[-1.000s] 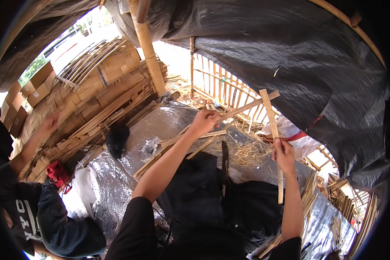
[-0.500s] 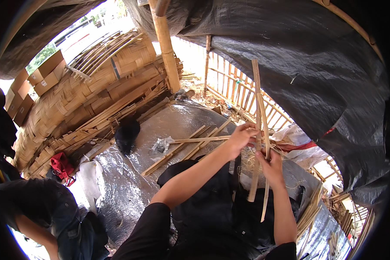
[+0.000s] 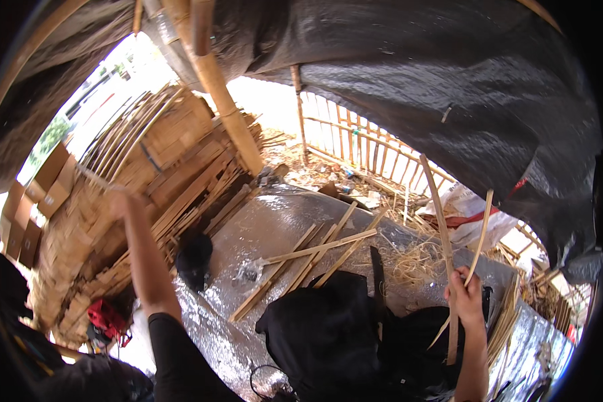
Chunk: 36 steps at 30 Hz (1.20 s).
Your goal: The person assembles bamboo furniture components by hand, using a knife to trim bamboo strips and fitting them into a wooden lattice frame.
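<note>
Bamboo strips (image 3: 449,268), thin and pale, upright in right hand (image 3: 465,298); grip closed around two of them near mid-length, one slat broad and straight, one narrow and bowed, tops fanning apart above fist, lower ends hanging past wrist toward dark cloth (image 3: 328,335) on lap. Likely light, springy along length, stiff across width, edges probably sharp and splintery; best held near middle as now, or lower down for less whip at tip. Left hand (image 3: 117,201) raised high and far to left, in front of stacked woven bamboo panels (image 3: 114,221); fingers blurred against stack, so whether grip open or closed on anything cannot be told. More loose bamboo slats (image 3: 308,258) lying crossed on silvery tarp (image 3: 261,228) ahead, well apart from either hand. Dark blade-like tool (image 3: 378,275) resting just beyond lap cloth. Thick bamboo post (image 3: 221,94) rising under black plastic roof sheet (image 3: 449,80); slatted bamboo fence (image 3: 355,144) behind.
</note>
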{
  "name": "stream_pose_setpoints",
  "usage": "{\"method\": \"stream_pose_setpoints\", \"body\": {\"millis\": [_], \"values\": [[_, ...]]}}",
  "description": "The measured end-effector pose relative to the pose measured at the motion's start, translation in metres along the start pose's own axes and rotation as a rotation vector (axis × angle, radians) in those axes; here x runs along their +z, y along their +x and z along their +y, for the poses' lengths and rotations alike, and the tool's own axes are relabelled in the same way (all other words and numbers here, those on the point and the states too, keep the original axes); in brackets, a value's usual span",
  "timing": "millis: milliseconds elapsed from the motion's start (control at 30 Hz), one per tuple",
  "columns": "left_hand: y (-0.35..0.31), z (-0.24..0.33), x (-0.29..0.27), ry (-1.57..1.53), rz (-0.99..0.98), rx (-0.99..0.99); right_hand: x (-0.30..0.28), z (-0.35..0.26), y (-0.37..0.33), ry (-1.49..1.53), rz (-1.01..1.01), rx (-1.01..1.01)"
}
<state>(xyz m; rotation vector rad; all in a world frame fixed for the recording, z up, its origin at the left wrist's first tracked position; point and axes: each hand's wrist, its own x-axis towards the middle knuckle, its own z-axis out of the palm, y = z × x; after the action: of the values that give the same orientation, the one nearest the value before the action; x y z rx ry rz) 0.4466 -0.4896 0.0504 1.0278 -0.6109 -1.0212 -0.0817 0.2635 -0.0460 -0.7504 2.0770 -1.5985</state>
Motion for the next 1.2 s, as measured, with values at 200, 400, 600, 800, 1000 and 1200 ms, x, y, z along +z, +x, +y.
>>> {"method": "stream_pose_setpoints", "body": {"millis": [200,400,600,800,1000,1200], "values": [[0.153,0.171,-0.091,-0.135,-0.145,0.249,0.019,-0.03,0.033,0.115,-0.043,-0.04],[0.078,0.041,-0.04,-0.311,-0.018,-0.129,-0.018,-0.046,0.013,-0.07,0.137,0.038],[0.109,0.121,-0.05,-0.208,-0.178,0.094,-0.085,-0.056,-0.013,-0.031,0.47,0.014],[0.036,0.092,-0.017,-0.219,-0.183,-0.034,-0.21,-0.017,-0.079,0.055,0.681,-0.039],[0.037,0.153,-0.033,-0.195,-0.451,0.251,-0.284,-0.029,-0.104,0.233,0.855,-0.298],[-0.098,0.118,-0.065,-0.209,-0.465,0.19,-0.266,-0.089,-0.11,-0.458,0.916,-0.059]]}}
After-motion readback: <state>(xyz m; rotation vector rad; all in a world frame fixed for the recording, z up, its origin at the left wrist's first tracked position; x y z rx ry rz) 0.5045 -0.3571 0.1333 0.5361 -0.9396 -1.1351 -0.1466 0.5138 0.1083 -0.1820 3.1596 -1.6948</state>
